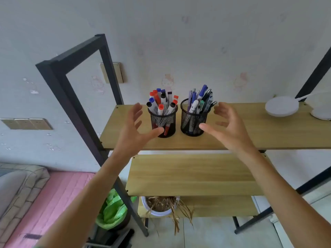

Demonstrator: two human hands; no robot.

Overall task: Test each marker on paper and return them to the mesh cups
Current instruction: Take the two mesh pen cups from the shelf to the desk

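Note:
Two black mesh cups stand side by side on the top wooden shelf (241, 138). The left mesh cup (163, 123) holds several markers (162, 102) with red, blue and black caps. The right mesh cup (193, 122) holds several pens and markers (199, 99). My left hand (133, 130) is spread just left of the left cup, thumb close to its lower wall, holding nothing. My right hand (226, 125) is spread just right of the right cup, thumb near its side, also holding nothing. No paper is in view.
A dark metal frame post (71, 111) rises at the left of the shelf. A white round lamp (282, 106) sits at the shelf's right end. Lower shelves (188, 174) lie beneath, with a potted dry plant (162, 205). A green-lined bin (112, 210) stands on the floor.

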